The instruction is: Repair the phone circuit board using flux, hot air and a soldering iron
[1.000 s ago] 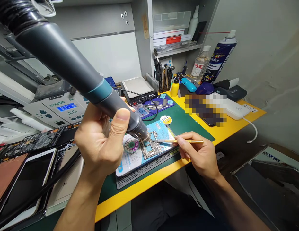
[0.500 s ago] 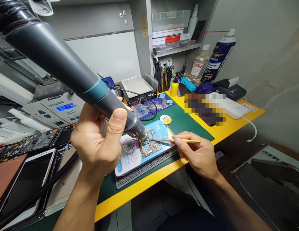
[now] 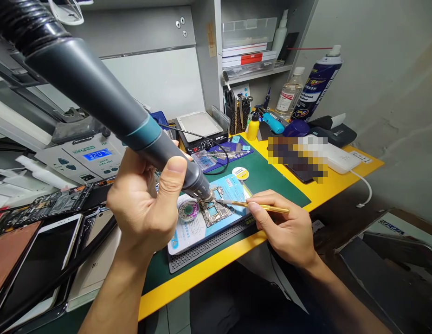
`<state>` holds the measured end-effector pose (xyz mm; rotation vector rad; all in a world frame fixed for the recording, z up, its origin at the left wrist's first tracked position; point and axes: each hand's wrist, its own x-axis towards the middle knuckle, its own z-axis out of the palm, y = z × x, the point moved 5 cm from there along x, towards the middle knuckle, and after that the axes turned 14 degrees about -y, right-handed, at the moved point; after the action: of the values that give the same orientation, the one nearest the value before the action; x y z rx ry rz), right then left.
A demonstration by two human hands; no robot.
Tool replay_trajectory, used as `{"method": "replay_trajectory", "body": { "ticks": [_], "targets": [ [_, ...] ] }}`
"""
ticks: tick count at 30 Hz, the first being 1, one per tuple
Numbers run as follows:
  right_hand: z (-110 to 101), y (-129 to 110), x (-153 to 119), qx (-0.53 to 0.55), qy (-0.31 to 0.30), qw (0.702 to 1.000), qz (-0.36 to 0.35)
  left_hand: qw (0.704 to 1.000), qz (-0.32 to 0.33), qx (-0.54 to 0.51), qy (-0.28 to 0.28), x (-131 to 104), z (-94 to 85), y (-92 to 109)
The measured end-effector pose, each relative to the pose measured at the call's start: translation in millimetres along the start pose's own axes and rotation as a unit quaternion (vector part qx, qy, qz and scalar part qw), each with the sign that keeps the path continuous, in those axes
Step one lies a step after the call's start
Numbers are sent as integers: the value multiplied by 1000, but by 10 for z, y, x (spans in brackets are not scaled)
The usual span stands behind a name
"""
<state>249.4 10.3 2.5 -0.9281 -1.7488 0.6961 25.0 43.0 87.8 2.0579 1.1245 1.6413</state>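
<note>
My left hand (image 3: 149, 199) is closed around a dark grey hot air gun (image 3: 107, 102) with a teal ring and a ribbed black hose. Its nozzle points down at the upper part of a phone logic board (image 3: 219, 212). Between the thumb and fingers of my right hand (image 3: 283, 225) is a thin, gold-handled blade tool (image 3: 267, 206). The blade's grey tip reaches the board right beside the nozzle; whether it touches is too small to tell. Under the board lies a blue and white flat box (image 3: 193, 235), with a round solder wick spool (image 3: 188, 210) at its left.
A hot air station (image 3: 93, 157) with a lit blue display stands at the left, near several phones (image 3: 38, 260). Behind are a small heating plate (image 3: 202, 127), a yellow bottle (image 3: 252, 127) and a spray can (image 3: 318, 83). A blurred phone (image 3: 299, 162) lies right.
The view has shifted slightly. Both hands keep their grips, with the nozzle and blade tip at nearly the same spot on the board. The station's display reading differs slightly.
</note>
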Motion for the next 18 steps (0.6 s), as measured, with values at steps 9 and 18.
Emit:
{"method": "replay_trajectory", "body": {
  "ticks": [9, 18],
  "targets": [
    [43, -118, 42, -15, -15, 1000, -16, 1000, -10, 4, 3, -3, -7, -37],
    [92, 14, -29, 25, 26, 999, 38, 1000, 2, 4, 0, -1, 0, -17]
  ]
}}
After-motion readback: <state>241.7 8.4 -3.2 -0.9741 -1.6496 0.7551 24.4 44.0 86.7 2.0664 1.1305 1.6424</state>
